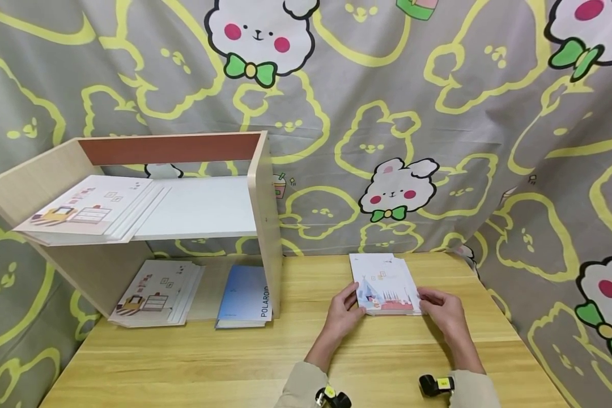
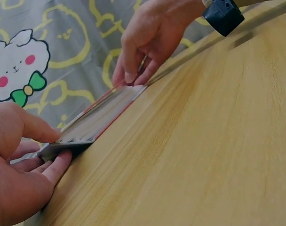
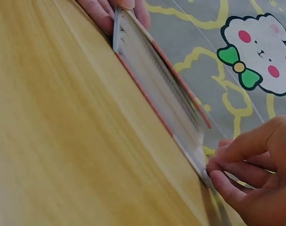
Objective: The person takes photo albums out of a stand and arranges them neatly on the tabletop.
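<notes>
A white-covered book [image 1: 385, 283] with a tent drawing and red along its lower part lies on the wooden table, near the curtain. My left hand [image 1: 343, 316] grips its left edge; in the left wrist view the thumb is on top of the spine and fingers are beneath it. At the opposite edge, my right hand [image 1: 446, 313] has curled fingers pinching the lower cover's corner. Seen from the right wrist, the book's [image 3: 157, 89] upper cover stands a little apart from the pages on that side.
Left on the table [image 1: 183, 362] stands a two-level wooden shelf [image 1: 262, 226]. White illustrated books [image 1: 89, 207] lie on its upper level. Below are similar books [image 1: 155, 294] and a blue book [image 1: 245, 294] lettered POLAROID. A patterned curtain [image 1: 306, 113] hangs behind.
</notes>
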A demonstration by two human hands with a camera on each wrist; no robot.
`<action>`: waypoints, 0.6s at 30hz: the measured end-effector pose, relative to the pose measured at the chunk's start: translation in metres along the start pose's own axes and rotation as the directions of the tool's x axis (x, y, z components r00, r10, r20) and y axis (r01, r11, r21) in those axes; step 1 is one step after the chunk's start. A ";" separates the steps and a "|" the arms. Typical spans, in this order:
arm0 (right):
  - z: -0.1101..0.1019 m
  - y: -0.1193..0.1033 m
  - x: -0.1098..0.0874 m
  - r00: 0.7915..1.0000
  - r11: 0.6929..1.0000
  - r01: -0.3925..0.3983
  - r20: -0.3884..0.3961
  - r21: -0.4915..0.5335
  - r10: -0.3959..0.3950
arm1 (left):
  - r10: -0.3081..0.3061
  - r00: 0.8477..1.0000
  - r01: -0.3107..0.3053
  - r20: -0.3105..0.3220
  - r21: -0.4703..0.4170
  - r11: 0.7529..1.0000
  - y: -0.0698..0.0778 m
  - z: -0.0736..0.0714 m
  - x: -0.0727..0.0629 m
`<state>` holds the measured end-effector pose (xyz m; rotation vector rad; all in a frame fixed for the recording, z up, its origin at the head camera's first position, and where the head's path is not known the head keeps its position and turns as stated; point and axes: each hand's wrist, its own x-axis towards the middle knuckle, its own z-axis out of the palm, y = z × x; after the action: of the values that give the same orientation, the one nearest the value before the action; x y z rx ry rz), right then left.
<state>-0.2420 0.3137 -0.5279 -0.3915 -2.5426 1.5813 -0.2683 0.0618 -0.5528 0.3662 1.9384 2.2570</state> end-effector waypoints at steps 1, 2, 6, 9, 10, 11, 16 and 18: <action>-0.001 0.000 0.000 1.000 1.000 0.005 0.005 0.001 -0.005 | -0.001 1.000 0.001 0.001 0.002 1.000 0.000 0.000 0.000; -0.001 0.000 0.001 1.000 1.000 0.007 0.009 0.005 -0.007 | 0.000 1.000 0.000 0.002 0.006 1.000 0.000 0.000 0.000; -0.002 -0.003 0.001 0.999 1.000 0.013 0.032 0.021 -0.014 | -0.016 1.000 0.016 -0.001 0.009 1.000 0.003 0.000 -0.002; -0.002 -0.005 0.000 0.999 0.999 0.013 0.038 0.031 -0.014 | -0.023 1.000 0.023 -0.002 0.006 1.000 0.005 0.000 -0.003; -0.002 -0.006 0.000 0.999 0.999 0.015 0.037 0.035 -0.016 | -0.014 1.000 0.014 -0.003 0.009 1.000 0.006 0.000 -0.003; -0.002 -0.006 -0.001 0.999 0.999 0.017 0.035 0.042 -0.018 | -0.013 1.000 0.013 -0.004 0.009 1.000 0.007 0.000 -0.003; 0.000 -0.007 -0.002 0.999 0.998 0.037 0.021 0.060 -0.039 | 0.012 0.999 -0.010 -0.032 0.058 0.998 0.011 -0.001 -0.005; -0.001 -0.007 -0.003 0.999 0.997 0.039 0.017 0.060 -0.040 | 0.013 0.998 -0.007 -0.055 0.108 0.994 0.014 -0.002 -0.007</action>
<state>-0.2405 0.3104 -0.5211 -0.3193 -2.4931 1.6500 -0.2616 0.0562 -0.5404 0.3298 2.0959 2.1966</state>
